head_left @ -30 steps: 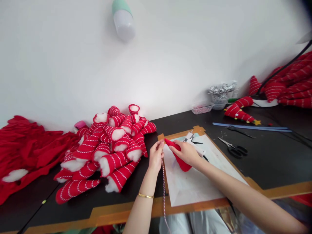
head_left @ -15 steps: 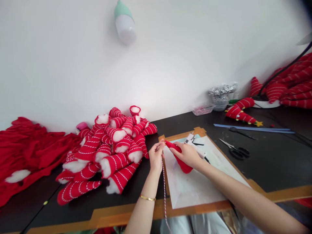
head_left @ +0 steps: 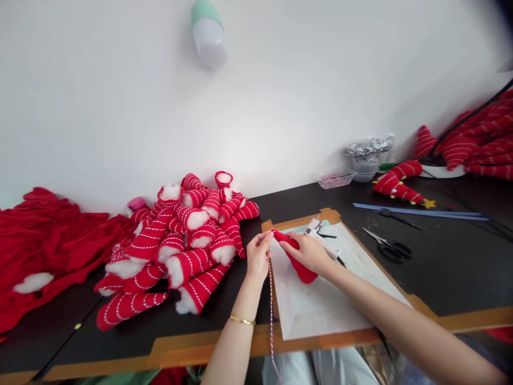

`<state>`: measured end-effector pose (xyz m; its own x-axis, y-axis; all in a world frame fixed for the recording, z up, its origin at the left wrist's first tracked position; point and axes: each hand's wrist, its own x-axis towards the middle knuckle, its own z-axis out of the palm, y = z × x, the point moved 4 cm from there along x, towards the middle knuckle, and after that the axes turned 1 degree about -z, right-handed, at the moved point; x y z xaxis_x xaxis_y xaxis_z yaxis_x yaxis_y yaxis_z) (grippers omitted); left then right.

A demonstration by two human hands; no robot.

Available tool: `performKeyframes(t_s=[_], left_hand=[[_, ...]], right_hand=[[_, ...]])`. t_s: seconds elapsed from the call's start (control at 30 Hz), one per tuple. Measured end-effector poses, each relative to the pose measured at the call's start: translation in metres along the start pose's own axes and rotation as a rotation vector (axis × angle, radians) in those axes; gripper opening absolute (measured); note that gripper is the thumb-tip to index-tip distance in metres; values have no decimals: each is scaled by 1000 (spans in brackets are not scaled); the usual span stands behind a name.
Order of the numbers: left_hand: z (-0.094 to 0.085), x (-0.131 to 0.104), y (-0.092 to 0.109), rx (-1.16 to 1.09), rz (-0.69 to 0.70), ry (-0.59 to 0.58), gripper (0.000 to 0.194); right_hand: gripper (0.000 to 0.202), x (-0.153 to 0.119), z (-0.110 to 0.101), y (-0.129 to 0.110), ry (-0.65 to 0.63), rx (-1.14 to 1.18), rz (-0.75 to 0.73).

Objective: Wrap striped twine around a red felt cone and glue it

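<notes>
My right hand (head_left: 308,253) is closed around a plain red fabric cone (head_left: 301,271), its narrow tip pointing up and left. At that tip, my left hand (head_left: 258,254) pinches a thin red-and-white twisted cord (head_left: 271,315), which hangs from the fingers down past the table edge. The fingertips hide just how cord and tip meet. Under both hands lies a white sheet (head_left: 304,321) edged with brown tape. A white glue gun (head_left: 326,245) rests on the sheet just behind my right hand.
Left of my hands is a heap of red, white-striped stuffed cones (head_left: 192,240), with red cloth (head_left: 60,251) beyond. To the right lie scissors (head_left: 388,247), blue strips (head_left: 420,212) and a decorated striped cone (head_left: 396,184). Plastic tubs (head_left: 364,160) stand by the wall.
The view has shifted slightly. Both hands keep nearly the same pose at the cone's tip, with the cord still hanging from my left hand.
</notes>
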<state>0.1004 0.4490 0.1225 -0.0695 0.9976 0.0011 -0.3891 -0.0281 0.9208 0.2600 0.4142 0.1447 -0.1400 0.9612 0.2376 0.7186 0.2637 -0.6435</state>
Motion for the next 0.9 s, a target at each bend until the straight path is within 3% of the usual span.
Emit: performKeyframes(t_s=[0.47, 0.67, 0.83, 0.9], left_hand=[[2, 1, 1, -28, -5, -28, 49], [1, -1, 5, -26, 22, -28, 47], [6, -6, 10, -30, 39, -57, 46], [9, -9, 12, -31, 46, -74, 46]], right_hand=[[36, -1, 1, 0, -1, 13, 6], [45, 0, 0, -1, -9, 94, -89], [32, -3, -11, -5, 259, 308, -182], [25, -5, -12, -9, 273, 470, -199]])
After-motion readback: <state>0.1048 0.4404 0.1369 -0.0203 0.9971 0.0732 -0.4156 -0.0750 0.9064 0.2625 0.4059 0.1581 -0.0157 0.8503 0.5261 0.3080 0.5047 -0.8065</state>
